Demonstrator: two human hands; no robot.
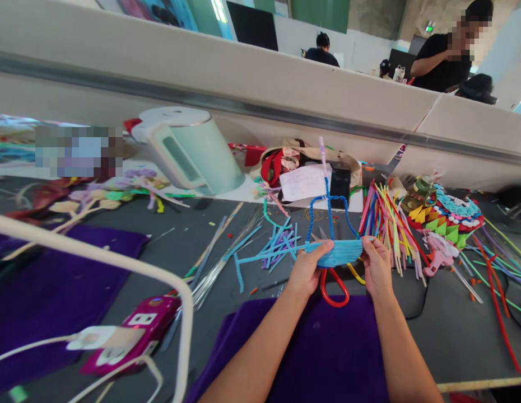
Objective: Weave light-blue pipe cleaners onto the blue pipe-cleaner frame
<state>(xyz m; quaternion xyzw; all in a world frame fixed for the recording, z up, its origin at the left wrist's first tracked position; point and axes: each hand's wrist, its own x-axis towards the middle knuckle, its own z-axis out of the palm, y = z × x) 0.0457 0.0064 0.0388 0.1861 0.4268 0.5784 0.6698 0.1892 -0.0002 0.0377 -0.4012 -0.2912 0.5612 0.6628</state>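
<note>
The purple cloth (336, 347) is closest, on the bench (454, 336). Past it, the left hand (301, 273) and right hand (377, 267) each have fingers pinched on an end of the light blue band (341, 253). A soft, even pull should keep its rows flat and the dark blue frame (331, 215) straight. The red scissors (336, 304) look close below, so keep the strips clear.

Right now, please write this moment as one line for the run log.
left hand: on blue woven piece, left end | right hand: at its right end | red-handled scissors: beneath piece | glue gun: right
</note>
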